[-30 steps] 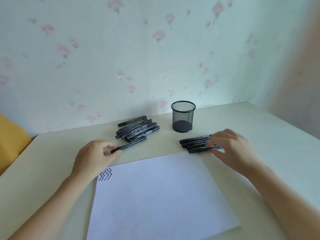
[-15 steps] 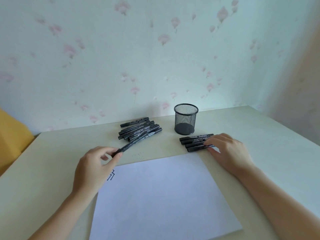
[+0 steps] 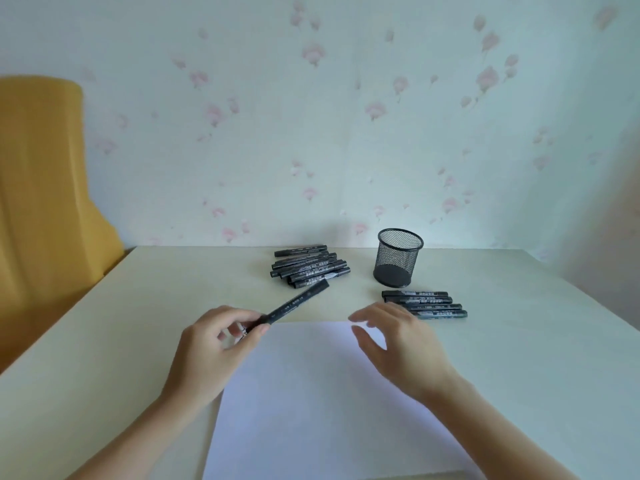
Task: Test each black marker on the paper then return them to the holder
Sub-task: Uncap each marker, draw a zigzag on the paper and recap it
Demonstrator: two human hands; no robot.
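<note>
Left hand's got one marker, right hand's just floating over the sheet

Fingers [image 3: 256,329] and thumb of the left hand [image 3: 211,355] pinch the near end of a slim black plastic marker [image 3: 294,304], which tilts up and away toward the loose heap of black markers [image 3: 309,266] lying further back on the pale cream tabletop [image 3: 104,341]; the right hand [image 3: 398,344] hangs open above the far edge of the white paper sheet [image 3: 329,410], fingers relaxed and a bit spread, holding nothing, with a neat row of four black markers [image 3: 429,304] just behind it and the round black wire-mesh holder [image 3: 398,258] standing upright beyond those, near the flowery wallpaper [image 3: 346,133]
</note>
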